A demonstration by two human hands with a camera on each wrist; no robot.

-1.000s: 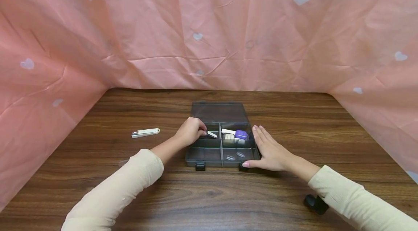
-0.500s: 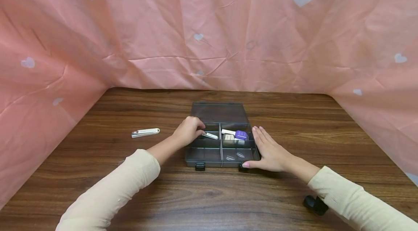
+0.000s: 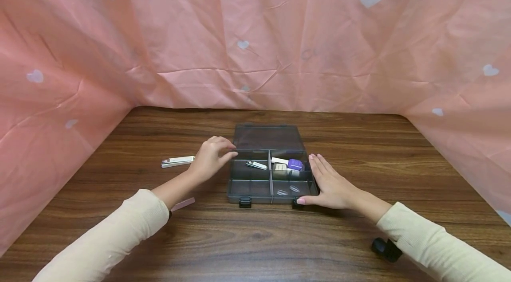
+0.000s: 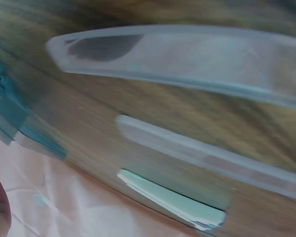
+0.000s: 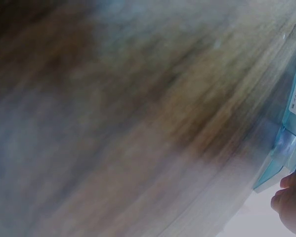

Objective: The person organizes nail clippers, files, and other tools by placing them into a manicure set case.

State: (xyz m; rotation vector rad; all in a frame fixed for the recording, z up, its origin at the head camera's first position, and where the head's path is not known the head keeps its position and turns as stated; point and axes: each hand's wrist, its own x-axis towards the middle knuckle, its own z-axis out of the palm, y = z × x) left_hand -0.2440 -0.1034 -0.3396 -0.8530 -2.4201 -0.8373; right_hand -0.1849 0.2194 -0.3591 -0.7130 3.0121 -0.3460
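Note:
A dark see-through compartment box stands with its lid laid back. My left hand is just off the box's left edge, thumb and fingers apart with nothing between them. In the back left compartment lies a small nail clipper. The back right one holds a purple bottle and a beige bottle; two small clear ovals lie in the front right one. My right hand rests along the box's right side, fingers straight, thumb at the front latch.
A larger white nail clipper lies left of the box. Near it is a pinkish flat strip, partly hidden under my left forearm; the left wrist view shows two pale strips. A black object sits by my right sleeve. Pink cloth surrounds the table.
My left hand has let go of the small nail clipper, which stays in the back left compartment, and has drawn back leftward out of the box. The right hand has not moved.

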